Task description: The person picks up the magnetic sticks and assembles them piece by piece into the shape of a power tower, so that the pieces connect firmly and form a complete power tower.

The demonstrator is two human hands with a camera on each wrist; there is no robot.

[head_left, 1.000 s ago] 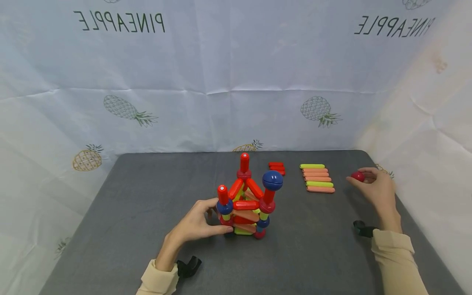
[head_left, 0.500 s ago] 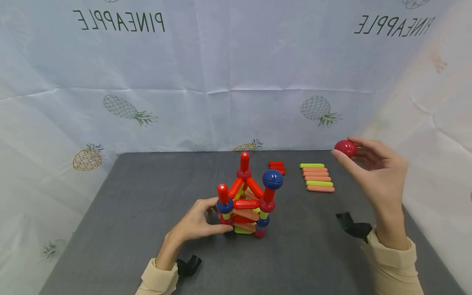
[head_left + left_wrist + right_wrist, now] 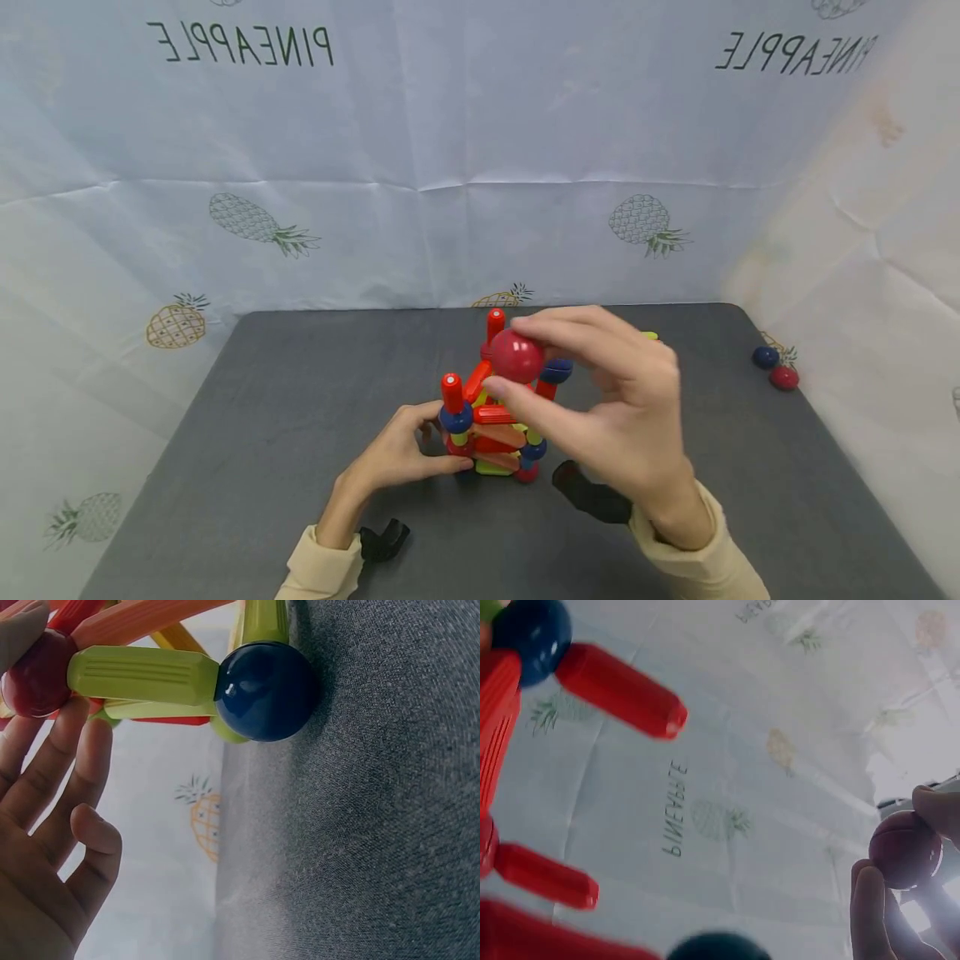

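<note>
Left hand has thumb and fingers pinched on low left side of standing frame of plastic-looking red, orange, yellow-green rods with red and blue balls; light, steady hold seems best, no pushing sideways. Bare-topped upright red rod just above that hand, easy to knock. Glossy smooth red ball pinched at thumb and fingertips of right hand, apart from rods; good handling probably means underside kept uncovered, any contact slow and square
</note>
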